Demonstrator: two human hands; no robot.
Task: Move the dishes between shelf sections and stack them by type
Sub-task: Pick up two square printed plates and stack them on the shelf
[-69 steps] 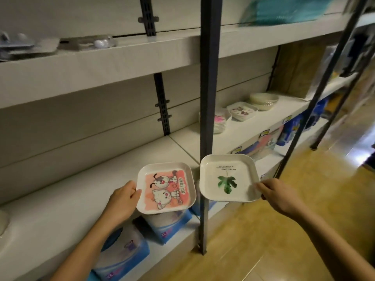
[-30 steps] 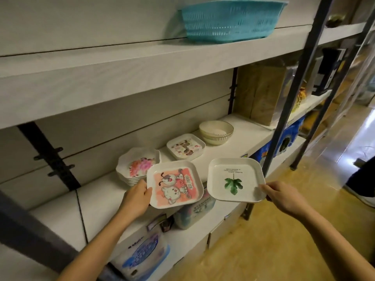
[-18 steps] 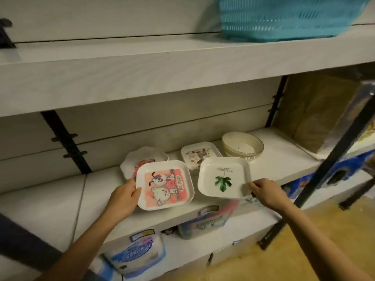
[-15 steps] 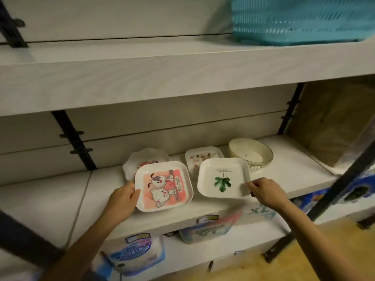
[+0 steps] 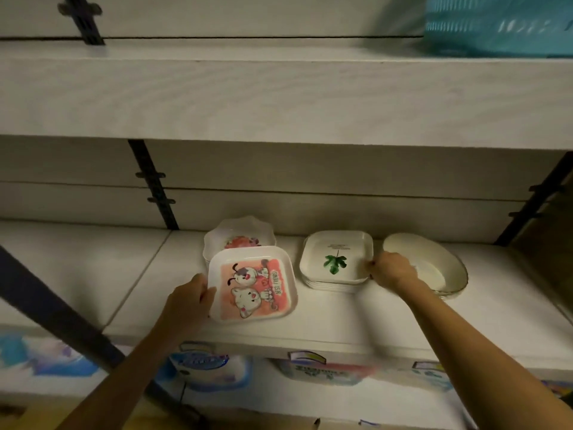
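Observation:
My left hand (image 5: 190, 301) grips the left rim of a square plate with a pink cartoon print (image 5: 252, 285), held above the front of the white shelf (image 5: 133, 274). My right hand (image 5: 391, 270) holds the right edge of a square plate with a green leaf (image 5: 336, 257), which lies on top of a stack of square plates. Behind the cartoon plate sits a stack of scalloped flower plates (image 5: 240, 234). A stack of cream bowls (image 5: 434, 263) stands just right of my right hand.
An upper shelf board (image 5: 279, 97) overhangs the dishes, with a teal basket (image 5: 502, 23) on it at the top right. A dark upright post (image 5: 52, 305) crosses the lower left. Packaged goods (image 5: 204, 370) fill the shelf below.
The leaf plate went from being held in the air to lying on the square-plate stack, covering the printed plate there. The view shifted closer to the shelf and the cartoon plate stayed in my left hand.

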